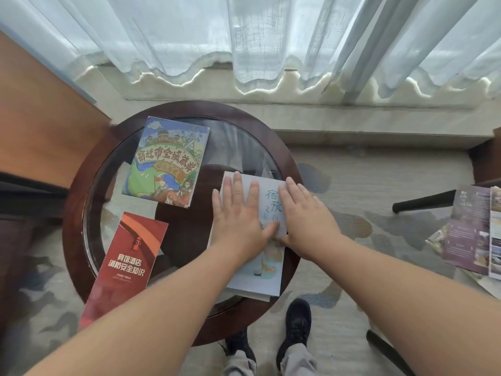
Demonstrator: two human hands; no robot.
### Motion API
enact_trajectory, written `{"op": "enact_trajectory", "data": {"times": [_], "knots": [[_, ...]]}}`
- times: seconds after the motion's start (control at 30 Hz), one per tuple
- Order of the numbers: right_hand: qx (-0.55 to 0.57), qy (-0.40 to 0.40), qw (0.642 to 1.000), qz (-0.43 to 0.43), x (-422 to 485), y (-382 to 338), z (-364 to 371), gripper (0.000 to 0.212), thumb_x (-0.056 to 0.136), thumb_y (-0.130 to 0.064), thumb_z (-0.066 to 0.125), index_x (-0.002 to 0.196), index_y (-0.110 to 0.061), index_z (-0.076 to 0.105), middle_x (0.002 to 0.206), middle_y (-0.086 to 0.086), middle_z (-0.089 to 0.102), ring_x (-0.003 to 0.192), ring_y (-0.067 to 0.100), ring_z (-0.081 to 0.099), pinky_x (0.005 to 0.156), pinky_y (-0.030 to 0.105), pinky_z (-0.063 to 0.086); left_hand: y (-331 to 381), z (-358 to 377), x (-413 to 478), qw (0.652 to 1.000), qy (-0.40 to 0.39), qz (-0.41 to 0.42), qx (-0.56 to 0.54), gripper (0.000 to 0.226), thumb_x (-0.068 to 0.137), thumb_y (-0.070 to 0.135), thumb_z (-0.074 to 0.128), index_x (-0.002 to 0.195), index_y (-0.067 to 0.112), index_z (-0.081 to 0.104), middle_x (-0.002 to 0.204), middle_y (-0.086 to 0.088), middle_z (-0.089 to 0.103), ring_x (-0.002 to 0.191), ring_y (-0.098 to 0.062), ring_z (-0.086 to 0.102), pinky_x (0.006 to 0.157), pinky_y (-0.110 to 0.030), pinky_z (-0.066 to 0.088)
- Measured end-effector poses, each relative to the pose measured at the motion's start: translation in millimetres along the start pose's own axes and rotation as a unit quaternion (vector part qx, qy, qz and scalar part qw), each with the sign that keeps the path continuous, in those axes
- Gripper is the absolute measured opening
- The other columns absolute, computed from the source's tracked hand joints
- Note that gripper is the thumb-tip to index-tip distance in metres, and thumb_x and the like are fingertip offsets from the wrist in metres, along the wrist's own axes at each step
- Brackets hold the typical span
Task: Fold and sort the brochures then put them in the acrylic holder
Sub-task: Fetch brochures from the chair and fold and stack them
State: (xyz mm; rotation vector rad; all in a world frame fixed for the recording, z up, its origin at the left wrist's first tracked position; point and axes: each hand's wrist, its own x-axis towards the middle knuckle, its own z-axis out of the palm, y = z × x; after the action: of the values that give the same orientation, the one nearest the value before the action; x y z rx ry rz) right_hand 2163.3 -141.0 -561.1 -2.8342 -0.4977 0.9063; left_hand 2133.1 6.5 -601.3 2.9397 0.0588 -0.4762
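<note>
Both hands lie flat, fingers straight, pressing on the pale brochure (267, 278) at centre right of the frame, gripping nothing. The left hand (238, 213) covers its left half. The right hand (306, 218) sits on its right edge, and the two thumbs meet near its middle.

The pale brochure lies directly under the palms on the lower right part of the round table (73, 213). Its long axis runs almost straight up and down the frame, its top end points towards the curtain (244, 50), and its title reads upright to the person. Its lower end reaches over the near rim, where edges of further layers show beneath it, so it looks folded and is being flattened.

Neither hand is clearly nearer; both are on it.

The map brochure (165, 161) lies at upper left on the table, and the red brochure (127, 261) at lower left, tilted and overhanging the rim. More brochures (471, 229) sit at the right edge. No holder is in view, so which way the brochure must go cannot be told.
</note>
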Motion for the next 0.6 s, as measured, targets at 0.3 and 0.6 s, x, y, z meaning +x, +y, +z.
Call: {"op": "enact_trajectory", "data": {"times": [0.3,0.6], "knots": [[-0.029,-0.056,0.997,0.052,-0.8,-7.1,-6.1,0.115,0.085,-0.042,0.072,0.155,-0.013,-0.015,0.163,0.002,-0.023,0.152,0.022,0.0,0.12,0.053,0.016,-5.6,30.1,-74.3,0.997,-0.017,0.061,0.037,0.082,0.092,0.064,0.022,0.155,0.011,0.017,0.162,-0.02,0.004,0.15,-0.033,0.0,0.118,-0.055,0.008],[-0.032,-0.027,0.998,0.048,-8.8,-14.6,-1.5,0.101,0.091,-0.044,0.064,0.156,-0.017,-0.009,0.165,0.001,-0.015,0.152,0.027,-0.005,0.121,0.053,0.011,-13.6,25.9,-81.4,0.988,-0.098,0.037,0.112,0.084,0.088,0.07,-0.001,0.148,0.019,-0.029,0.153,-0.014,-0.039,0.14,-0.03,-0.038,0.113,-0.051,-0.025]]}}
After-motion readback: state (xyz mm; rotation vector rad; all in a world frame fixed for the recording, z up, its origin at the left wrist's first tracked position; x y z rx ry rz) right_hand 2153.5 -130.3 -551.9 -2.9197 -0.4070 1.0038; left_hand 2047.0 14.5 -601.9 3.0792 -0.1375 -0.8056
